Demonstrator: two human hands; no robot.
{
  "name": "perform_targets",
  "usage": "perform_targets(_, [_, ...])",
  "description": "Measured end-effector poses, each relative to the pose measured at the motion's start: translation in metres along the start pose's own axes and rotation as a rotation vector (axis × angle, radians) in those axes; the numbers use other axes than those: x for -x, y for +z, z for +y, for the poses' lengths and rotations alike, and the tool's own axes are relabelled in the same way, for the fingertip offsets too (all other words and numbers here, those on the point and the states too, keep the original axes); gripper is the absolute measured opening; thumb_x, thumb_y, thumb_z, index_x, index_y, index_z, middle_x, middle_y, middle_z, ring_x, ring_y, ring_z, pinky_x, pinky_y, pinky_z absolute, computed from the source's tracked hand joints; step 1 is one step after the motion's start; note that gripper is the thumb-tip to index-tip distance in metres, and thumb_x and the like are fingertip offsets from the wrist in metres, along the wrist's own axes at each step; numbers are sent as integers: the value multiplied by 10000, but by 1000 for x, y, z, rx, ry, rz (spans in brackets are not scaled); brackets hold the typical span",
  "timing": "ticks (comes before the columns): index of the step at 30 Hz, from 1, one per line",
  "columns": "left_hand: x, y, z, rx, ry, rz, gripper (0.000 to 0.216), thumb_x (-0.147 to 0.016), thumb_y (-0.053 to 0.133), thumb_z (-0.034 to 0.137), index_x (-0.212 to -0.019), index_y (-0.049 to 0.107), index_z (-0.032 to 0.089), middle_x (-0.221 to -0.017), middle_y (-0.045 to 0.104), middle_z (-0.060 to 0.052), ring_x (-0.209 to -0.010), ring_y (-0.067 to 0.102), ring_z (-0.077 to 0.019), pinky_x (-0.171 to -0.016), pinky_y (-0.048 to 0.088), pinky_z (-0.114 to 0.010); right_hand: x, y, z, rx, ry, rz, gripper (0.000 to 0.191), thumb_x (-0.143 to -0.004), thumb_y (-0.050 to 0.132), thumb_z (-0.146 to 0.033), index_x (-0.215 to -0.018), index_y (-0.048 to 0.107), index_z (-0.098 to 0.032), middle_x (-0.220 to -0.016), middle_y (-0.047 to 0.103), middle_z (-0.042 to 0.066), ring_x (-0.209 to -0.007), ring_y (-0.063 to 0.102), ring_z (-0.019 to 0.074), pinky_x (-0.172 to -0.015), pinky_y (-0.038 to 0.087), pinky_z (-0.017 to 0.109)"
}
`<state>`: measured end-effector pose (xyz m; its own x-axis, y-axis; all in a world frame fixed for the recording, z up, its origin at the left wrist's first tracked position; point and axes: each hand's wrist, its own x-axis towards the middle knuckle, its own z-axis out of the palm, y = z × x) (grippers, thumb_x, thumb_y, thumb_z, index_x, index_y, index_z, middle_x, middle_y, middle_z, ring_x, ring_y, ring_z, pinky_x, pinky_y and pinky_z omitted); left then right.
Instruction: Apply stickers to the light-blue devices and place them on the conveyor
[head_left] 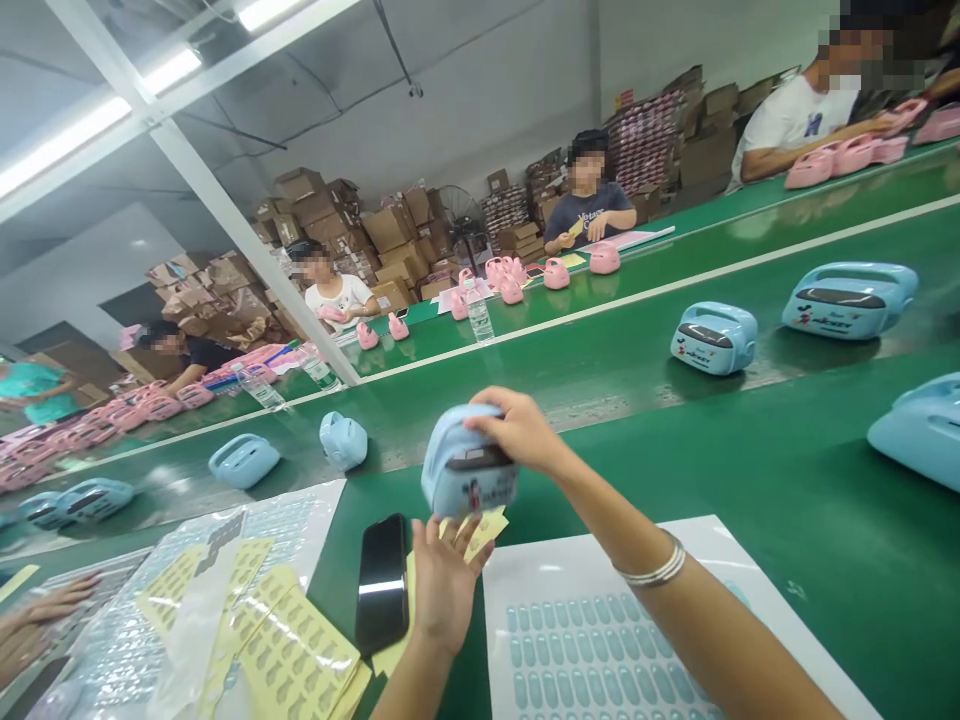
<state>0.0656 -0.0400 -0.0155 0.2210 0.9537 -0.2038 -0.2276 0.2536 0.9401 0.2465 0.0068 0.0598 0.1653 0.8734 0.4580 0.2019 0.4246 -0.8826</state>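
My right hand is closed round the top handle of a light blue plastic casing. This casing has a dark oval panel and a printed cartoon figure with lettering on its front, and it looks slightly blurred. Just under it is my left hand, its fingers spread and pointing up; whether they touch the underside I cannot tell. A black phone lies left of that hand. Below my right forearm a white sheet carries rows of pale blue oval stickers.
More blue casings stand along the conveyor belt. Yellow sticker sheets lie at the lower left, near another person's hand. Across the belt, several people work at pink casings; water bottles stand there.
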Motion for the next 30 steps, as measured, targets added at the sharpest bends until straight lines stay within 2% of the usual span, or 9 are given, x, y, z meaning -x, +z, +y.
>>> perform_targets(1, [1,6,-8,-31,30,37,607,-735,365,712,-1083,481,229,-1178,533,-107,-1106,514,-264,-854,453,-415,-5,-9,4,18,36,133,233,-712,616,-356,-874,589,-191,-831,595,1,-768,550,157,-713,429,268])
perform_targets(3, [5,11,-25,-175,134,-12,463,-742,508,595,-995,517,207,-1110,558,-101,-1052,528,-242,-844,445,-377,-14,-25,18,52,120,294,313,-745,548,-334,-1023,528,-190,-910,575,27,-795,552,161,-732,439,283])
perform_targets(6, [12,11,-44,-403,281,-220,318,-775,544,469,-913,563,182,-961,600,-87,-964,548,-217,-854,422,-354,-25,-41,46,113,216,381,384,-771,464,-271,-1142,441,-173,-1029,550,74,-902,550,178,-796,438,311])
perform_targets(8, [15,10,-48,-504,307,-312,276,-812,497,429,-898,578,179,-911,610,-80,-913,562,-206,-840,425,-349,-29,-48,67,160,266,432,415,-779,429,-245,-1185,416,-161,-1109,530,105,-990,531,200,-846,426,341])
perform_targets(14, [16,11,-44,-704,315,-447,236,-827,460,377,-860,596,187,-845,621,-66,-781,573,-185,-723,458,-314,-30,-53,106,325,273,418,424,-767,446,-188,-1187,497,-160,-1110,554,104,-1062,512,223,-907,404,358])
perform_targets(20, [12,9,-45,-723,322,-469,235,-822,459,380,-834,596,189,-810,624,-65,-745,583,-181,-685,472,-299,-32,-62,109,607,204,422,347,-789,504,-235,-1124,569,-174,-1106,530,101,-1022,520,208,-904,410,334])
perform_targets(23, [7,7,-45,-702,323,-494,249,-819,464,406,-835,594,194,-799,630,-63,-740,591,-184,-682,479,-299,-37,-102,103,795,234,508,333,-833,483,-232,-1148,547,-145,-1231,441,143,-1155,410,233,-976,337,367])
perform_targets(27, [3,6,-48,-646,287,-513,272,-812,475,441,-865,587,199,-814,635,-61,-771,598,-191,-708,475,-295,-28,-186,81,1005,375,630,428,-825,512,-124,-1249,452,-136,-1381,284,176,-1275,246,292,-1018,249,464])
perform_targets(30, [3,5,-57,-610,313,-484,282,-806,485,462,-828,587,200,-777,622,-52,-722,576,-173,-678,452,-275,-12,-227,62,1044,493,678,401,-863,536,-244,-1241,441,-153,-1304,399,135,-1169,412,283,-944,362,503])
